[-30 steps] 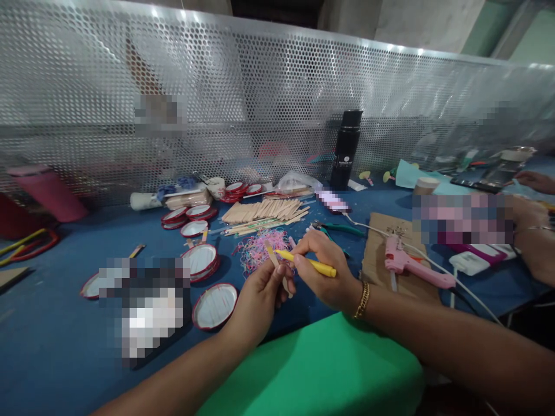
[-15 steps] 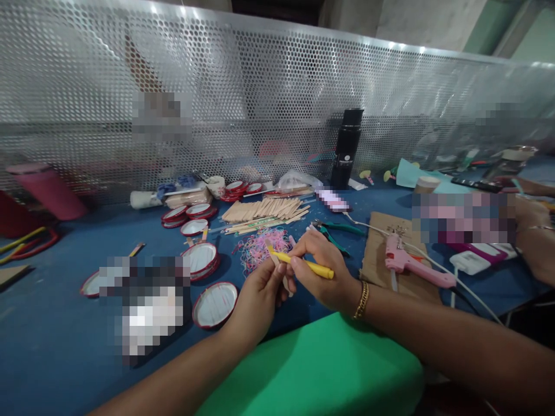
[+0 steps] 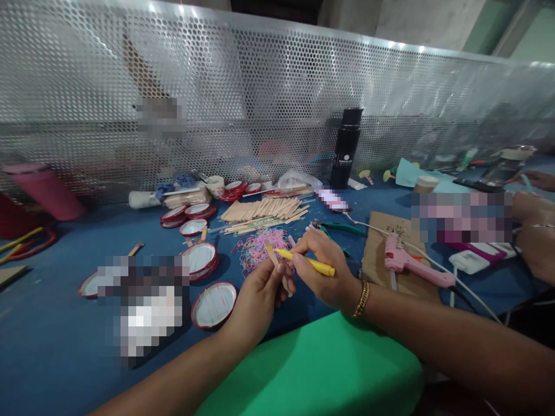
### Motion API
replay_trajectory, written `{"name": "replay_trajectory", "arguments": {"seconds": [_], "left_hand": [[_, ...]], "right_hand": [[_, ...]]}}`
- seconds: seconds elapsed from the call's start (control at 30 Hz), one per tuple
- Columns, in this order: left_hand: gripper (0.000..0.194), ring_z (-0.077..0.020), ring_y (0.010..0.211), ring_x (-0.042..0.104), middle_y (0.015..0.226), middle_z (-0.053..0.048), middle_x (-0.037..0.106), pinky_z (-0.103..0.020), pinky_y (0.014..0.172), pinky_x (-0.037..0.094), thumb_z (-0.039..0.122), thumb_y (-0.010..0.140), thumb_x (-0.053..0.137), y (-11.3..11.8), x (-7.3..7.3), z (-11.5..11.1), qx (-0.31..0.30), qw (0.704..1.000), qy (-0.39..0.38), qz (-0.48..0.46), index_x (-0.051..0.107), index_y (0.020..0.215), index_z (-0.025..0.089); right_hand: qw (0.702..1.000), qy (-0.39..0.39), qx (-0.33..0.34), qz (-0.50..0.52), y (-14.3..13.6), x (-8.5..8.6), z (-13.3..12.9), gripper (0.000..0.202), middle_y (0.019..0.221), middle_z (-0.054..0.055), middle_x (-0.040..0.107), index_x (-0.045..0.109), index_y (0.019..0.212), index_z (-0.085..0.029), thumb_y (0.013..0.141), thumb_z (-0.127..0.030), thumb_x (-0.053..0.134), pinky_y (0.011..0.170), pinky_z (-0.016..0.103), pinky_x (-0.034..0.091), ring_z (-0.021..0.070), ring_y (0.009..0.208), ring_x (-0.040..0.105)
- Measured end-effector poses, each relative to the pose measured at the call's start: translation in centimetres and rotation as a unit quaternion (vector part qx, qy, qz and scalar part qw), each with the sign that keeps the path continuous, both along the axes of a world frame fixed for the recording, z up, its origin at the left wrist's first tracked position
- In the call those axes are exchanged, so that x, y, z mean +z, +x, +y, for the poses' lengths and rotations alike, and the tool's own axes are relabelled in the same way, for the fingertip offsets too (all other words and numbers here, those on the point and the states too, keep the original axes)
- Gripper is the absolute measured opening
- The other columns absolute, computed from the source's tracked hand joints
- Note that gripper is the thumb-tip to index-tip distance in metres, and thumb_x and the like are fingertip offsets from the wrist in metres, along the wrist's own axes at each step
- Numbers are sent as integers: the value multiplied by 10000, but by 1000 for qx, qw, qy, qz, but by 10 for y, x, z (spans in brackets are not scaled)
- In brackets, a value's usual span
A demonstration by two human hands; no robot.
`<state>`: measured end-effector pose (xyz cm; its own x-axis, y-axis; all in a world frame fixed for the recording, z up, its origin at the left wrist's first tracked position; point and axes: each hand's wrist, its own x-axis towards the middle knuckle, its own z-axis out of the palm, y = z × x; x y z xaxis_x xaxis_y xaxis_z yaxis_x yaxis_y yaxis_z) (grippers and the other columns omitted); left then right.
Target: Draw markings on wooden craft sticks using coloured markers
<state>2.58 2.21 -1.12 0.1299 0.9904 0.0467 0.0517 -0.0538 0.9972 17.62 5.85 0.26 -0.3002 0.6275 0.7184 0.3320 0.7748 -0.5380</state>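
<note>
Between the thumb and fingers of my left hand [image 3: 260, 294] is a flat wooden craft stick [image 3: 272, 254], held upright and slightly tilted, with yellow colour near its top. My right hand [image 3: 325, 266] is closed around a yellow marker [image 3: 318, 266] in a writing grip. The marker's tip points left, close beside the stick; whether it touches I cannot tell. Just behind both hands lies a heap of small pastel rubber bands [image 3: 255, 248]. Past that is a pile of plain craft sticks [image 3: 264, 209]. Left of my left hand rests a round red-rimmed lid [image 3: 214, 305].
More red-rimmed lids [image 3: 200, 257] sit to the left. Teal-handled pliers [image 3: 342, 227] lie behind my right hand. A pink glue gun [image 3: 403, 263] rests on cardboard [image 3: 375, 248] to the right. A black bottle [image 3: 346, 150] stands before the perforated metal partition [image 3: 277, 92]. Another person's hand [image 3: 537, 242] is at far right.
The marker's tip has drawn back slightly to the right from the stick, whose top now shows more yellow. My left hand has barely moved.
</note>
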Motion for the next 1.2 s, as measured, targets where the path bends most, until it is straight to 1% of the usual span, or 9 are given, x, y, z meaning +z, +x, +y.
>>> {"name": "replay_trajectory", "arguments": {"seconds": [0.2, 0.4, 0.57, 0.7, 0.8, 0.97, 1.13, 1.2], "left_hand": [[312, -89, 494, 416, 573, 45, 499, -200, 472, 319, 373, 930, 475, 0, -1, 0, -2, 1000, 4, 4, 551, 695, 182], [267, -89, 493, 424, 594, 41, 535, -197, 468, 317, 377, 923, 489, 0, 0, -1, 4, 1000, -6, -3, 556, 750, 184], [318, -93, 501, 424, 568, 43, 503, -203, 478, 323, 413, 912, 512, 0, -1, 0, 4, 1000, -2, -5, 562, 698, 184], [332, -94, 497, 430, 587, 33, 538, -204, 471, 321, 445, 903, 515, 0, 0, 0, 7, 1000, -6, 0, 564, 706, 183], [316, -92, 502, 439, 601, 32, 552, -202, 475, 328, 430, 911, 506, -1, 1, -1, 9, 1000, -7, 4, 566, 724, 182], [322, -86, 500, 421, 571, 46, 505, -199, 474, 313, 403, 922, 496, 0, 0, -1, 2, 1000, -5, -4, 557, 698, 180], [304, -87, 490, 420, 586, 43, 532, -202, 467, 313, 416, 913, 504, 0, 1, -1, 6, 1000, -10, -4, 561, 728, 182], [316, -90, 494, 424, 585, 41, 532, -204, 467, 315, 434, 908, 509, 0, 1, -1, 6, 1000, -11, -3, 565, 724, 183]], "right_hand": [[1000, 16, 22, 6, 0, 0, 1, 76, 690, -14, 634, 554, 767, -212, 827, -175, 528, 761, 333, 415, 156, 693, 552], [1000, 15, -9, 5, 0, 0, 2, 96, 689, -10, 638, 549, 746, -217, 829, -178, 521, 761, 346, 412, 161, 689, 555], [1000, 7, 15, -8, 0, 0, 0, 70, 698, -13, 643, 554, 769, -222, 825, -189, 529, 779, 348, 423, 165, 702, 564], [1000, 11, -3, -11, 0, 2, 1, 109, 694, -14, 646, 537, 732, -224, 828, -174, 520, 777, 340, 420, 160, 700, 562], [1000, 8, -20, -2, 1, 2, 1, 107, 688, -11, 644, 534, 730, -221, 821, -166, 523, 770, 344, 417, 163, 700, 564], [1000, 14, 20, -11, 0, 1, 0, 69, 696, -15, 642, 554, 775, -217, 830, -186, 525, 792, 347, 423, 161, 705, 561], [1000, 11, -16, -13, 1, 0, 2, 86, 701, -12, 647, 546, 757, -222, 828, -178, 528, 775, 345, 420, 163, 709, 566], [1000, 15, -12, -5, 1, 0, 2, 80, 697, -12, 648, 546, 761, -224, 829, -187, 527, 779, 352, 420, 162, 692, 564]]}}
